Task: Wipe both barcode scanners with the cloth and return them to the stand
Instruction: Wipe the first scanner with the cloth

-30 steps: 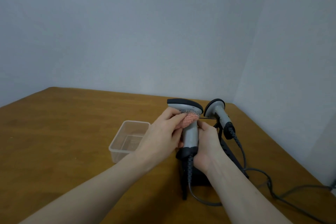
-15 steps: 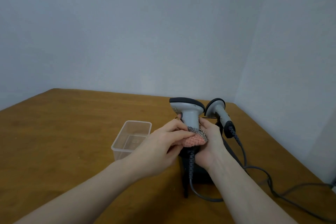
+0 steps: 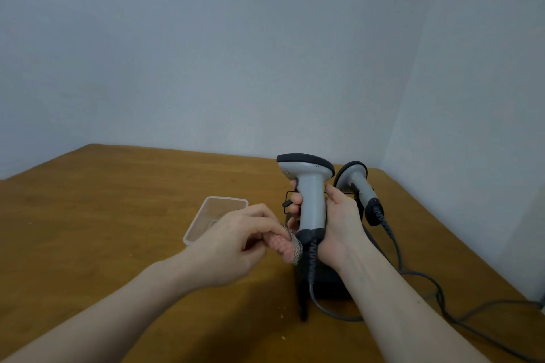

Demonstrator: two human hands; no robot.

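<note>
My right hand [image 3: 339, 224] grips the handle of a grey and black barcode scanner [image 3: 309, 186], held upright above the black stand [image 3: 327, 283]. My left hand [image 3: 236, 242] pinches a small pink cloth [image 3: 287, 246] with a grey mesh side against the dark base of that scanner's handle. A second grey scanner [image 3: 358, 186] rests in the stand just to the right, behind my right hand. The stand is largely hidden by my right wrist.
A transparent plastic container [image 3: 206, 215] lies on the wooden table [image 3: 103, 215] left of my hands. Grey cables [image 3: 436, 298] trail from both scanners across the table to the right edge. Walls close in behind and on the right.
My left hand has slid the cloth down the held scanner, from under its head to the base of the handle. The right hand's grip is unchanged.
</note>
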